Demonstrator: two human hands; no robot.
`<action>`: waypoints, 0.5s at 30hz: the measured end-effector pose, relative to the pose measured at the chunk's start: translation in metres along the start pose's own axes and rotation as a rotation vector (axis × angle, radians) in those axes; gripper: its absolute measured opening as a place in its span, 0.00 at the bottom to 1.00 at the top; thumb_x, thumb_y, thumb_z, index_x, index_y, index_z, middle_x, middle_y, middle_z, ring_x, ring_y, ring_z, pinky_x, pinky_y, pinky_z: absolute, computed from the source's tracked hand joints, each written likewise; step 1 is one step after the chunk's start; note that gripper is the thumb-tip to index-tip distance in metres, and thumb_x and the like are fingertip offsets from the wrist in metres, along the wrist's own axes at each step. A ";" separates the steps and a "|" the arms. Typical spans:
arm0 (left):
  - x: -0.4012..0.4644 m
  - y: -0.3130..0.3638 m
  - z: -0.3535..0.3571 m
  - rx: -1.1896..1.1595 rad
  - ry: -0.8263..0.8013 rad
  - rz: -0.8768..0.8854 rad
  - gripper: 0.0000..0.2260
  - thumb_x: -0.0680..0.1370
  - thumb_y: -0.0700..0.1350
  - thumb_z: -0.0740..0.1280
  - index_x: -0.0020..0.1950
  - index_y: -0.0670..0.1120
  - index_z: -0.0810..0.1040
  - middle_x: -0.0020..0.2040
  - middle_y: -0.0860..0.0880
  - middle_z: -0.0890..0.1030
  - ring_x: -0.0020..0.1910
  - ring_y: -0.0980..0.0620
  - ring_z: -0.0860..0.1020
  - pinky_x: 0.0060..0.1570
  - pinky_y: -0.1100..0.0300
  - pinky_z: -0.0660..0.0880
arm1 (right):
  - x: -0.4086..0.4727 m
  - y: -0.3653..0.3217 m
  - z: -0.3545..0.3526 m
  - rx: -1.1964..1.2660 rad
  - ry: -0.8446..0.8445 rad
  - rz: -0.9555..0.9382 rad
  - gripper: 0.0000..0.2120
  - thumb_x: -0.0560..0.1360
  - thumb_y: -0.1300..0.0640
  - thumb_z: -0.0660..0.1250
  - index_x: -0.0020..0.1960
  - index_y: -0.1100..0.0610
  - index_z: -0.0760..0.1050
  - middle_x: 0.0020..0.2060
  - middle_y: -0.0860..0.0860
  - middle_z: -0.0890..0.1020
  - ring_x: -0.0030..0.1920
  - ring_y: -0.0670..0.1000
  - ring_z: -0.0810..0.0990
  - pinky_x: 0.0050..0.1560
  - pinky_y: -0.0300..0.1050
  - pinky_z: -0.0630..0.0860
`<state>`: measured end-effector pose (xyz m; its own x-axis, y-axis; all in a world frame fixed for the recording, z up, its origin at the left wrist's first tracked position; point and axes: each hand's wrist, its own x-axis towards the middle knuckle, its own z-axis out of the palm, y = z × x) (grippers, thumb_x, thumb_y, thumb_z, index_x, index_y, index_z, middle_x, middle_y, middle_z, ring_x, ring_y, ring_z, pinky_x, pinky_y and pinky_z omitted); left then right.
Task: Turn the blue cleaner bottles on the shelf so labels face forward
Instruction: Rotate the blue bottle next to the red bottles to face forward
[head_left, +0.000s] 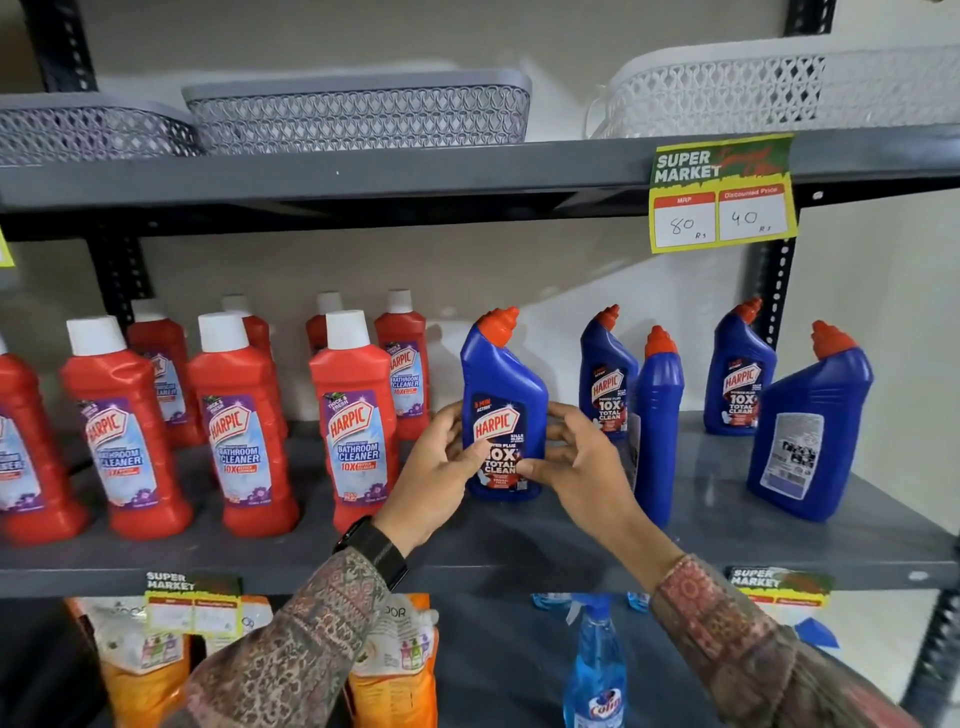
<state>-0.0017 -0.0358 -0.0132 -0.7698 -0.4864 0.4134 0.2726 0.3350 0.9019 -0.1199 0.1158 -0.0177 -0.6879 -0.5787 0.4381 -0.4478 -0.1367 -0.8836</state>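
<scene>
A dark grey metal shelf (519, 540) on perforated black uprights stands against a pale wall, its smooth top faintly glossy. On its left half stand red plastic bathroom-cleaner bottles with white caps (353, 426), in two rows, labels to the front. The right half carries five blue plastic cleaner bottles with angled red caps. The leftmost blue bottle (503, 410) stands upright near the shelf's middle, label forward; the left hand (441, 467) and the right hand (576, 467) are both curled around its lower body, fingers closed on either side and thumbs on the label. Just to the right, a second labelled blue bottle (608, 384) stands toward the back, with a blue bottle showing its narrow plain side (658, 421) in front of it. Farther right, a labelled blue bottle (740, 374) stands at the back, and the blue bottle nearest the shelf's right end (810, 421) shows its white back label. Bare shelf lies along the front edge and between the blue bottles. A yellow and green price tag (722, 195) hangs from the shelf above, which holds grey lattice plastic baskets (358, 111) and a white lattice plastic basket (727, 91). Below are orange pouches (395, 670) and a clear blue spray bottle (597, 670). Patterned sleeves cover both arms, and a black watch (374, 548) sits on the left wrist.
</scene>
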 end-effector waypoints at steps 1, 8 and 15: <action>-0.001 -0.003 0.000 0.003 -0.015 -0.012 0.19 0.83 0.38 0.67 0.73 0.49 0.73 0.66 0.51 0.82 0.65 0.57 0.81 0.56 0.65 0.82 | -0.003 0.003 0.001 -0.023 0.010 0.005 0.29 0.71 0.67 0.79 0.65 0.47 0.73 0.57 0.50 0.85 0.56 0.51 0.86 0.56 0.59 0.85; -0.012 -0.016 0.000 0.083 -0.067 -0.073 0.15 0.84 0.40 0.66 0.62 0.61 0.73 0.61 0.58 0.82 0.58 0.67 0.82 0.50 0.69 0.81 | -0.015 0.012 0.010 -0.153 -0.005 0.031 0.29 0.73 0.64 0.77 0.71 0.52 0.72 0.54 0.42 0.83 0.53 0.42 0.85 0.54 0.42 0.85; -0.020 -0.019 -0.006 0.170 -0.061 -0.056 0.18 0.83 0.47 0.69 0.70 0.61 0.71 0.66 0.56 0.81 0.61 0.66 0.81 0.61 0.60 0.81 | -0.027 0.008 0.013 -0.189 0.048 0.007 0.31 0.74 0.64 0.77 0.72 0.48 0.70 0.52 0.38 0.82 0.51 0.30 0.82 0.46 0.27 0.80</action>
<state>0.0114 -0.0374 -0.0379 -0.8159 -0.4601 0.3501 0.1306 0.4432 0.8868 -0.0977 0.1201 -0.0385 -0.7157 -0.5397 0.4433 -0.5388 0.0230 -0.8421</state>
